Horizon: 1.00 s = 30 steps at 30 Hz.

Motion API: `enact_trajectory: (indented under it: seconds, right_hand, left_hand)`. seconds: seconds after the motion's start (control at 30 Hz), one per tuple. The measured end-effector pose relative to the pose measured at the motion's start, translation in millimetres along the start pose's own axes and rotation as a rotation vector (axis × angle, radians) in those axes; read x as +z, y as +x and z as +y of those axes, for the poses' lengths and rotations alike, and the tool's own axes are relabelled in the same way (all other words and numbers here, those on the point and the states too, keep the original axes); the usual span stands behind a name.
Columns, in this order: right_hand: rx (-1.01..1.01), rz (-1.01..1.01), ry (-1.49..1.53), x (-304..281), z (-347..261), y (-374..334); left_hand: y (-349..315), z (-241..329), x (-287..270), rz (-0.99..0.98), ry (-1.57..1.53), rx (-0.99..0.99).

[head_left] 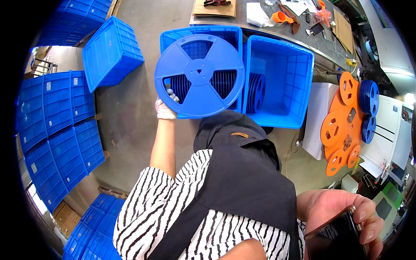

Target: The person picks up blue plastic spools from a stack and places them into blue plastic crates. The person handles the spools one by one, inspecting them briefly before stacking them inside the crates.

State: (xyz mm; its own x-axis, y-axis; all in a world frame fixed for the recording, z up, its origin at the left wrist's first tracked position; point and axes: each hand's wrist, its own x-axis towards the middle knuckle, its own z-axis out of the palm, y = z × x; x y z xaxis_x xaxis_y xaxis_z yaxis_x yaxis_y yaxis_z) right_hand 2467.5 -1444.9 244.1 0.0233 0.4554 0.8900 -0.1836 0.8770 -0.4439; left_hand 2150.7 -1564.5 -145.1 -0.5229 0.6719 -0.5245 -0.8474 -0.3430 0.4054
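Observation:
My left hand (pixel 167 109), in a white glove, grips the lower left rim of a large blue plastic reel (pixel 201 97). The reel faces up, with cut-out openings around its hub. It lies over a blue bin (pixel 199 29) and covers most of it. Through the openings, several dark blue reels (pixel 223 84) show in a row. Low at the right, close to the camera, my bare right hand (pixel 346 206) is closed around a dark smartphone (pixel 340 238). Its fingers wrap the phone's edge; the thumb cannot be made out.
A second blue bin (pixel 281 65) holds several blue reels (pixel 255 93) at its left side. Behind stands a workbench (pixel 260 32) with cables and cardboard. An orange reel rack (pixel 346 123) is at the right. Stacked blue crates (pixel 58 112) line the left.

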Motion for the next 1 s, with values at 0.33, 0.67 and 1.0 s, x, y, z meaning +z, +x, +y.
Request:
enact_trajectory:
  seconds: [0.33, 0.67, 1.0]
  right_hand:
    - [0.080, -0.029, -0.011, -4.7, 19.6, -8.2]
    - [0.331, -0.176, -0.222, -22.2, 30.0, -4.9]
    - [0.308, -0.067, -0.186, -38.9, 47.3, -3.3]
  left_hand:
    - [52.8, -28.4, 20.6, 0.514, 0.831, 0.281]
    - [161.0, -73.2, 18.9, 0.343, 0.760, 0.297]
    - [177.5, -121.8, 43.5, 0.314, 1.013, 0.218]
